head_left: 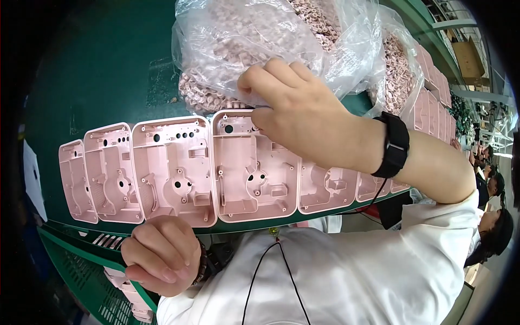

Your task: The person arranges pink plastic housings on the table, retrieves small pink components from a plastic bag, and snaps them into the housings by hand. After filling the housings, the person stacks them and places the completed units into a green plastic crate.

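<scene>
While left hand (pixel 162 255) near pink housings (pixel 187 165), right hand (pixel 295 100) over bag (pixel 238 38)

Pale pink moulded housings (pixel 234 168): curved row across mid-frame, side by side, hollow faces up; ribs, screw posts and round holes visible inside. Clear plastic bag (pixel 241 40): upper centre, crumpled, bulging with small pink parts (pixel 201 93), which show densely heaped at its lower left.

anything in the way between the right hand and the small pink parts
Partly: clear plastic film covers much of the heap beyond the right hand, but small pink parts along the heap's lower left edge look uncovered.
</scene>
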Tool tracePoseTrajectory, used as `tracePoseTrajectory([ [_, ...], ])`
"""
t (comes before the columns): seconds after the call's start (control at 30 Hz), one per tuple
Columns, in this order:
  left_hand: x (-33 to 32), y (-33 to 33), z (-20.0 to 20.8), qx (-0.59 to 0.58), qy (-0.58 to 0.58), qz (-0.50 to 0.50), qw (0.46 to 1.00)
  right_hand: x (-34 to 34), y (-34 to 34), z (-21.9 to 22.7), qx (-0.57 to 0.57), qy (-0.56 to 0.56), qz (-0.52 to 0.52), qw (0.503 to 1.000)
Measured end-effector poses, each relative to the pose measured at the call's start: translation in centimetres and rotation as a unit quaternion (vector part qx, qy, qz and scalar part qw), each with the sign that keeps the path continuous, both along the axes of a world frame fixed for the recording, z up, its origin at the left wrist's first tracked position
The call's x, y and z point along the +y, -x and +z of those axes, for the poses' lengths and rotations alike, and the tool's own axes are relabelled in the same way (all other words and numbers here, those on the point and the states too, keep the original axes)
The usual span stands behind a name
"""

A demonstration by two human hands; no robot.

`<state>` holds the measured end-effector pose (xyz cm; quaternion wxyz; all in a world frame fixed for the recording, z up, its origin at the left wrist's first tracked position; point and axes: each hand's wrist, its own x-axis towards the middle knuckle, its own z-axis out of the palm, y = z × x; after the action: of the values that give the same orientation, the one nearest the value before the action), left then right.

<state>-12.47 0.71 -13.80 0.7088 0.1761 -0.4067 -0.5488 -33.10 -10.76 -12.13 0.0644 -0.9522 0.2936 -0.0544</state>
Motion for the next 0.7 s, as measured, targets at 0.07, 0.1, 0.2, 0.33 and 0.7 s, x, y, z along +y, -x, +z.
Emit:
tracePoseTrajectory([
  [0.07, 0.2, -0.2, 0.0, 0.001, -0.009, -0.002, 1.0, -0.1, -0.2, 0.0, 0.009, 0.005, 0.01, 1.0],
  [0.1, 0.2, -0.2, 0.0, 0.004, -0.007, 0.003, 1.0, -0.1, -0.3, 0.0, 0.019, 0.011, 0.018, 1.0],
  [0.2, 0.0, -0.2, 0.0, 0.008, -0.001, 0.012, 1.0, -0.5, -0.1, 0.4, 0.035, 0.012, 0.039, 0.999],
  [0.33, 0.1, -0.2, 0.1, 0.018, -0.003, 0.012, 1.0, -1.0, 0.1, 0.9, 0.051, 0.001, 0.069, 0.996],
  [0.7, 0.1, 1.0, 0.5, 0.033, -0.07, 0.032, 0.996, -1.4, 0.7, 1.9, 0.038, -0.002, 0.097, 0.995],
])
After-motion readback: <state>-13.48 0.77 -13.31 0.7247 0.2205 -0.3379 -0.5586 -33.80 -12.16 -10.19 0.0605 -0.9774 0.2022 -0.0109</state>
